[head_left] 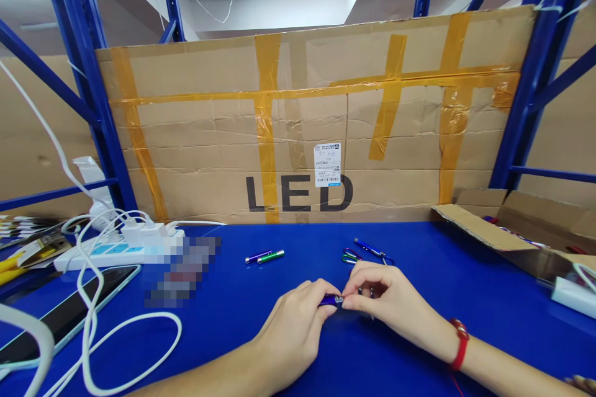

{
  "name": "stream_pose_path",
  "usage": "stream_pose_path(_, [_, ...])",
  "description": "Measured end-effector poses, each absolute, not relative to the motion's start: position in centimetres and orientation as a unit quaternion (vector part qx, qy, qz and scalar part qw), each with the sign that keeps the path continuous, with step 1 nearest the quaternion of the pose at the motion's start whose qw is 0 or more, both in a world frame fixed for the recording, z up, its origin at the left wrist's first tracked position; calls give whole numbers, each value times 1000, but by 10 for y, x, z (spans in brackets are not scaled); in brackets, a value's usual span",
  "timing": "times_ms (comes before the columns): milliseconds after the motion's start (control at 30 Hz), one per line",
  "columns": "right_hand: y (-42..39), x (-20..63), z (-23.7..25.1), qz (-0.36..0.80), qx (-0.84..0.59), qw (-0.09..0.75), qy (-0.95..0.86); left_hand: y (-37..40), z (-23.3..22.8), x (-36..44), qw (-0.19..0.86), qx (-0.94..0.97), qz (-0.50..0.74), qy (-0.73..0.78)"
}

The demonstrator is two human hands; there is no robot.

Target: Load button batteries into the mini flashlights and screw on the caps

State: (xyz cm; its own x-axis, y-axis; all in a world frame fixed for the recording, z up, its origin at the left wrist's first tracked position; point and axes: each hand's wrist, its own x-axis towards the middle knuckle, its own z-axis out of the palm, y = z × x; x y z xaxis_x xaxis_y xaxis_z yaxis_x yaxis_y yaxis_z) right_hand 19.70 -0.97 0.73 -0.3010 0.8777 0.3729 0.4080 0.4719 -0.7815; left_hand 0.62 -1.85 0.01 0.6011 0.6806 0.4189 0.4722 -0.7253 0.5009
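Near the table's front, my left hand (298, 316) is closed around a small purple metal tube (328, 301), like a pocket flashlight, most of it hidden by the fingers. At the tube's silver end, thumb and forefinger of my right hand (379, 291) are pinched together. What exactly lies between those fingertips is too small to make out. Beyond the hands lie another purple tube (257, 257) and a green tube (270, 257), side by side. Just behind my right hand rest a blue tube (367, 247) with a dark cord loop and some green and dark loops (350, 255).
On the left are a white power strip (118, 252), looping white cables (135, 317) and a phone (79, 307). An open cardboard box (493, 232) stands at right, near a white block (575, 298). A taped cardboard panel (209, 149) closes off the back of the blue table (223, 353).
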Motion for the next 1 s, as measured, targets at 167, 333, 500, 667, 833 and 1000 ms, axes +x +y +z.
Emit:
stream_pose_path(167, [-8, 199, 6, 332, -426, 390, -746, -20, 1, 5, 186, 886, 271, 328])
stream_pose_path(333, [-10, 198, 8, 377, -429, 371, -732, -21, 2, 3, 192, 901, 235, 310])
stream_pose_path(500, [-12, 196, 12, 387, -436, 363, -727, -22, 2, 2, 192, 904, 227, 306])
stream_pose_path(667, [-14, 197, 12, 388, -436, 354, -731, -21, 2, 2, 185, 906, 235, 300])
stream_pose_path(833, [-13, 200, 8, 404, -426, 339, -735, -19, -3, 2, 173, 907, 253, 290])
stream_pose_path(1000, [-14, 199, 8, 415, -424, 340, -730, -18, -5, 1, 159, 904, 275, 285])
